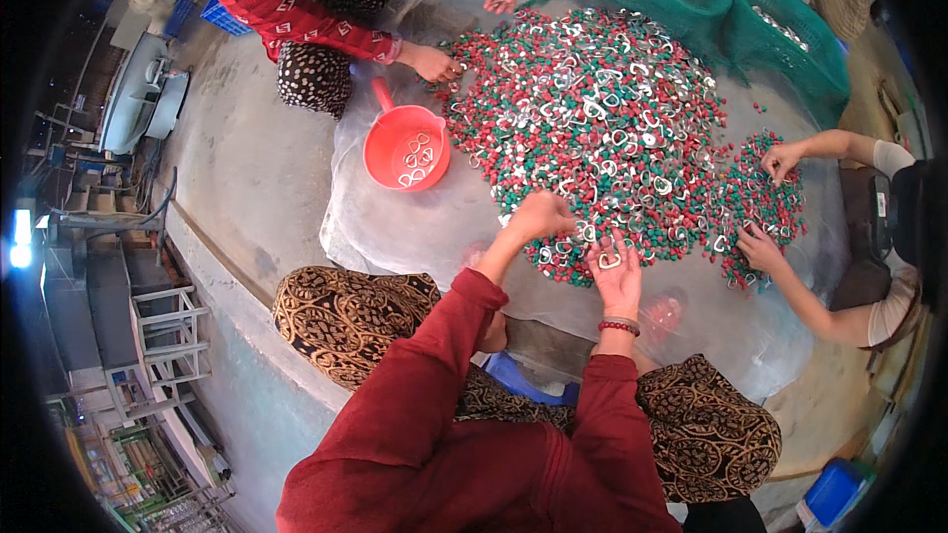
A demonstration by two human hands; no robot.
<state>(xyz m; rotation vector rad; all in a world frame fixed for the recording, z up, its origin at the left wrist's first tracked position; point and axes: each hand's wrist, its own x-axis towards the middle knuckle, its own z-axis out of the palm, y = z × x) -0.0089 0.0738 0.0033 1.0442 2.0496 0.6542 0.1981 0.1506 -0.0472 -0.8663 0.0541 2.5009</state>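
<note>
A wide heap of small red and green pellets (553,153) mixed with many silvery metal rings lies before me on a sheet. My left hand (541,216) is at the heap's near edge, fingers curled together and pointing right; whatever they grip is hidden. Beside it, my right hand (618,281) is turned palm up, with a D-shaped metal ring (609,260) held across its fingers. A beaded bracelet (619,325) circles my right wrist.
A red long-handled plastic scoop (375,153) with several rings stands left of the heap. Green mesh-lined baskets (681,10) are behind it. A co-worker in a red patterned sleeve (306,10) reaches in at far left; another co-worker's hands (765,249) pick at the right edge.
</note>
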